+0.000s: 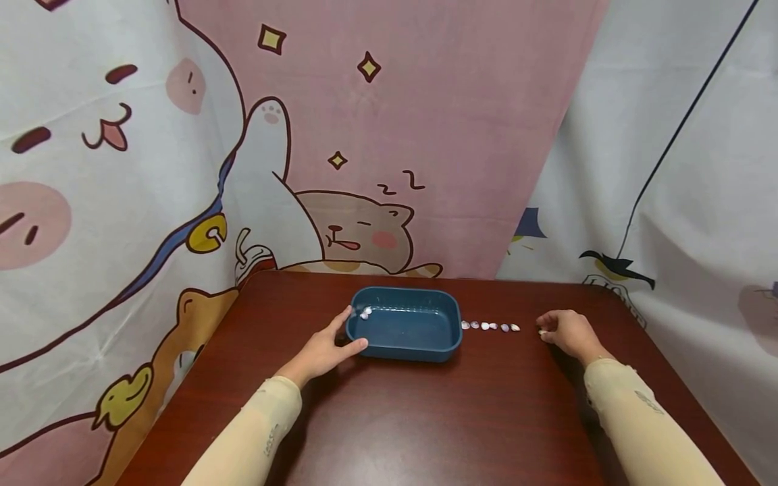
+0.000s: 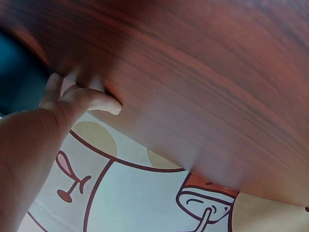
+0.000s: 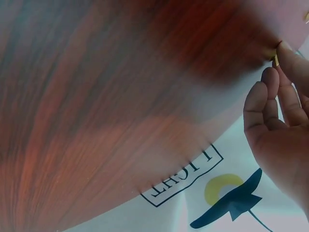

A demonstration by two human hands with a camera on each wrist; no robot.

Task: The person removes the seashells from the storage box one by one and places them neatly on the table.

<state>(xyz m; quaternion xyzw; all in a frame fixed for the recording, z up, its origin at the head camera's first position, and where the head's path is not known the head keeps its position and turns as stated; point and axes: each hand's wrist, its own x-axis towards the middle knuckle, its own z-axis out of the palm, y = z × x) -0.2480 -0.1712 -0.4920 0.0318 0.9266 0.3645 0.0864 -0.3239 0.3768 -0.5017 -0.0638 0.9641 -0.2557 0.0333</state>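
A blue rectangular plastic basin [image 1: 404, 352] stands on the table. My left hand [image 1: 322, 351] rests at its left end, thumb and fingers spread, touching the rim. In the left wrist view, part of the basin [image 2: 19, 77] shows beyond that hand [image 2: 58, 111]. My right hand [image 1: 568, 332] is low over the table at the right, pinching a small yellowish piece [image 3: 275, 59] between thumb and fingertip; its exact kind is too small to tell. Several small white and purple shell-like pieces [image 1: 485, 326] lie in a row between basin and right hand. A few whitish pieces [image 1: 365, 312] lie inside the basin.
The reddish-brown wooden table [image 1: 413, 418] has a glossy top. Behind and beside it hangs a cloth [image 1: 450, 135] with cartoon animals, reaching down to the table's edges.
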